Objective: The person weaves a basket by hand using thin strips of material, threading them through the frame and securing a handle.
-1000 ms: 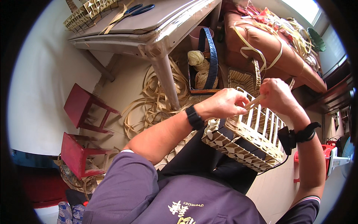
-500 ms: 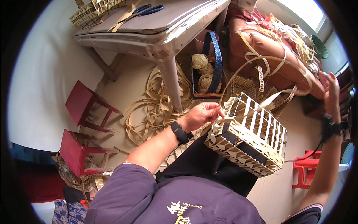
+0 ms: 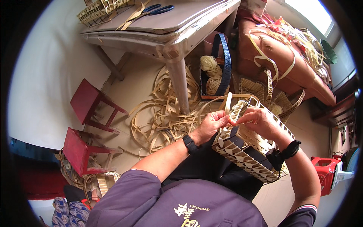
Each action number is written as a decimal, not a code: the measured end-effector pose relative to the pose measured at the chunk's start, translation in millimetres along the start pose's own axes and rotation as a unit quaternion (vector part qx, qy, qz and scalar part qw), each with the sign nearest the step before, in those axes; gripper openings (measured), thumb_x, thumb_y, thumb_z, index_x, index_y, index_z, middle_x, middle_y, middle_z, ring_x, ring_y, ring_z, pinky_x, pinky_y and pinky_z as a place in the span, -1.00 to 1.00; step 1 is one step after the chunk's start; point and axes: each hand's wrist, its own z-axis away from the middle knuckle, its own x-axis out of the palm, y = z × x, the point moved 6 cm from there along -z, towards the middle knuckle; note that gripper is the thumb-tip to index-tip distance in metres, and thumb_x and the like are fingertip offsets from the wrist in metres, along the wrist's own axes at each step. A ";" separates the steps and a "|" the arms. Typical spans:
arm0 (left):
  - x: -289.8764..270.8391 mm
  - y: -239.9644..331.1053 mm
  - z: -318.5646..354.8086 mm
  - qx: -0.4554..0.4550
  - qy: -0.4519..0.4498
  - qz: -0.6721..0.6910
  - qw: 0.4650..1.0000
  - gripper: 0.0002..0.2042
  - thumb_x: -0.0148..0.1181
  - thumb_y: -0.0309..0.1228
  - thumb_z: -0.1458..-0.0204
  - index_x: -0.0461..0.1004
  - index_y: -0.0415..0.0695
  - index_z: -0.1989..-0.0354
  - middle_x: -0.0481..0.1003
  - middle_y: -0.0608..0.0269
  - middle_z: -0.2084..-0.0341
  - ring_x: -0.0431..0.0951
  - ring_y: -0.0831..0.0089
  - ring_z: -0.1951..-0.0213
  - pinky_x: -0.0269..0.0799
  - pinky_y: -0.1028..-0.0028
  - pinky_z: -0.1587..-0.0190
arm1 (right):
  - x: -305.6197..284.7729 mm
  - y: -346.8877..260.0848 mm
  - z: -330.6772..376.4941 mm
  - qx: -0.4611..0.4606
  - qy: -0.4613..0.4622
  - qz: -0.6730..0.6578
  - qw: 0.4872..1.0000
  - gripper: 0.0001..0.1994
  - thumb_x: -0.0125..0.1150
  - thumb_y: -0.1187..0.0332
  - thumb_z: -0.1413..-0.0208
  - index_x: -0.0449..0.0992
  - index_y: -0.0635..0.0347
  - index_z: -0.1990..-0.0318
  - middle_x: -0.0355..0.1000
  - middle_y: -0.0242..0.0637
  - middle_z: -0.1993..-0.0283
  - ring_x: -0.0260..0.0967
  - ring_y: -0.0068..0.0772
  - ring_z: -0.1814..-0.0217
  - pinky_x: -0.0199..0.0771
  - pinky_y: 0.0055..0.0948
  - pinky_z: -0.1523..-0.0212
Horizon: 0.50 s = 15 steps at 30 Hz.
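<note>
A rectangular basket [image 3: 245, 163] with a wire frame and woven cream strips lies tilted over my lap, its open-grid side upward. At its upper left corner, the fingers of my left hand [image 3: 210, 127] pinch a flat cream weaving strip [image 3: 228, 103] close to the rim. My right hand [image 3: 261, 123] reaches over the basket, thumb and fingers closed on the same strip beside the left fingertips. Part of the strip loops above the two hands. The exact spot where it passes through the rim is hidden by my fingers.
Coiled strips [image 3: 159, 108] cover the floor by the table leg [image 3: 177, 83]. Scissors [image 3: 153, 11] lie on the table. Behind the basket stand a blue-handled box [image 3: 227, 56] with cream balls, more handled baskets [image 3: 252, 87] and a brown sofa [image 3: 251, 45]. Two dark red stools [image 3: 85, 102] are left.
My right hand has come in from the far right to the basket's corner and closed on the strip. The long raised strip is drawn down into a small loop. My left hand stays at the corner.
</note>
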 end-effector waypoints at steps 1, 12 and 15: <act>-2.5 -6.4 0.7 0.002 0.002 0.000 1.000 -0.72 0.07 -0.27 -0.47 0.63 -0.21 0.06 0.63 0.40 0.20 0.51 0.69 0.19 0.44 0.60 0.01 | 1.1 0.2 -1.0 -0.004 -0.009 -0.010 1.000 -0.64 0.31 0.59 0.07 0.79 0.00 0.11 0.50 -0.29 0.32 0.49 -0.26 0.22 0.54 -0.27 0.14; 0.7 -9.6 -1.7 -0.107 0.014 0.036 0.994 -0.77 0.24 -0.26 -0.38 0.63 -0.16 0.00 0.55 0.51 0.29 0.43 0.75 0.26 0.38 0.63 0.09 | 4.6 14.2 -7.8 -0.015 -0.069 -0.031 0.997 -0.70 0.29 0.58 0.02 0.76 0.08 0.14 0.50 -0.27 0.29 0.53 -0.20 0.22 0.54 -0.27 0.15; -5.0 0.6 -6.7 -0.098 -0.039 -0.087 0.991 -0.79 0.35 -0.37 -0.29 0.61 -0.15 -0.01 0.58 0.47 0.22 0.50 0.73 0.23 0.44 0.62 0.13 | 7.2 8.7 -10.7 -0.052 -0.064 0.008 0.997 -0.75 0.27 0.58 -0.03 0.75 0.10 0.17 0.49 -0.24 0.29 0.53 -0.15 0.21 0.55 -0.22 0.15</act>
